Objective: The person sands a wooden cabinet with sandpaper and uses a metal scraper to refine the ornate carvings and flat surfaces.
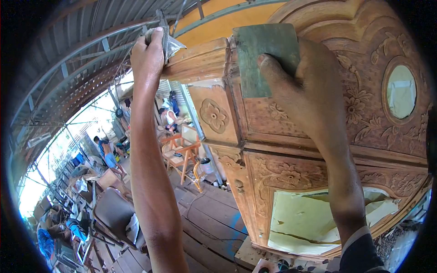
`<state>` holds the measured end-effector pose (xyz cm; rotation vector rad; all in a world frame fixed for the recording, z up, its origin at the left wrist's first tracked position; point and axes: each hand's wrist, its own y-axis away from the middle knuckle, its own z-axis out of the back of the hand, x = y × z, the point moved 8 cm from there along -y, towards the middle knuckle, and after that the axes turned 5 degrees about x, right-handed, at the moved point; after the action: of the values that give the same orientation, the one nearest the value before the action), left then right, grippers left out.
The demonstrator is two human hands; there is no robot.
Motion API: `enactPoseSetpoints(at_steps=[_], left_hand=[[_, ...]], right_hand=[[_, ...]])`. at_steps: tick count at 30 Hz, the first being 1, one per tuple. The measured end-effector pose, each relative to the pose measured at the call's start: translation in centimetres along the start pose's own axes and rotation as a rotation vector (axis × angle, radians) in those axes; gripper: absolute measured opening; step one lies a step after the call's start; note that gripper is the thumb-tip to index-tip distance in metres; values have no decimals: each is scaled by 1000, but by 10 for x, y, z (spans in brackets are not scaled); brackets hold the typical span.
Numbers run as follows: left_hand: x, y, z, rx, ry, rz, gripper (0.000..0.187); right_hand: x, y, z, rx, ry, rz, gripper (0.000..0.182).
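Note:
My right hand (314,86) holds a dark green rectangular sheet (255,50), thumb across its face and the fingers hidden behind it. The sheet overlaps the upper corner of a carved wooden cabinet (282,120) in this view. Up at the left, my left hand (148,54) is closed around a grey flat piece with crinkled, shiny wrapping (174,47), whose kind I cannot tell. That hand is beside the end of the cabinet's top moulding (195,59). Carved flowers and an oval opening (402,92) decorate the cabinet front.
Pale paper (296,218) covers the lower panel opening, torn in places. Wooden chairs (182,148) stand behind on the plank floor (205,218). At the left are a dark padded chair (114,211) and piled clutter. One person (107,152) stands farther back; another person (170,118) sits.

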<state>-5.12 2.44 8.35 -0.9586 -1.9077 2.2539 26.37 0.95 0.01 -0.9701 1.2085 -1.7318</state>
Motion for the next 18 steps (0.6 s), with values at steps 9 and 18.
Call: enactPoseSetpoints(at_steps=[9, 18], left_hand=[[-5, 5, 0, 7, -34, 8, 55], [-7, 5, 0, 17, -57, 13, 56]], right_hand=[[2, -1, -2, -11, 32, 33, 18], [-13, -7, -5, 21, -106, -73, 19]])
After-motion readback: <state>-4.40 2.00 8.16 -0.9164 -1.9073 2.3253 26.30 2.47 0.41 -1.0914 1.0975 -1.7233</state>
